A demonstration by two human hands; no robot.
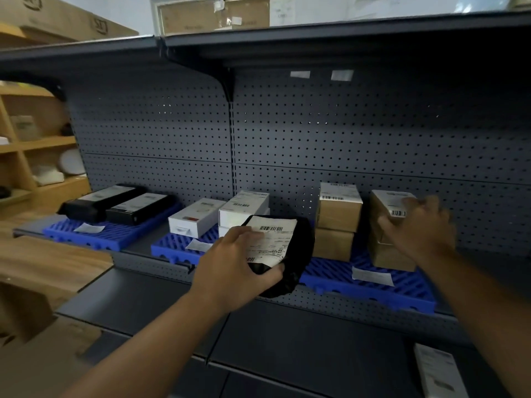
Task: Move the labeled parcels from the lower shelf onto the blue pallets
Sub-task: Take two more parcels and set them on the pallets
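Your left hand [238, 262] grips a black soft parcel [283, 254] with a white barcode label on its face, thumb under its near end and fingers over the left edge of the label; it's held in the air, in front of the gap between the middle blue pallet [178, 248] and the right blue pallet [373, 282]. Your right hand [416, 225] lies on the right-hand stack of brown cardboard boxes [388, 254], fingers spread over the labelled top box; can't tell if it's gripping or just resting there. Second brown stack [337, 219] just left of it, two high, label on top, same right pallet. Middle pallet holds white boxes [224, 216], partly hidden behind the black parcel. Left blue pallet [94, 231] holds two long black boxes [115, 205] side by side. A loose paper slip lies at the front of each pallet. One white labelled parcel [436, 372] lies on the lower shelf at bottom right, well apart from both hands. Pegboard back panel [344, 133] behind the pallets.
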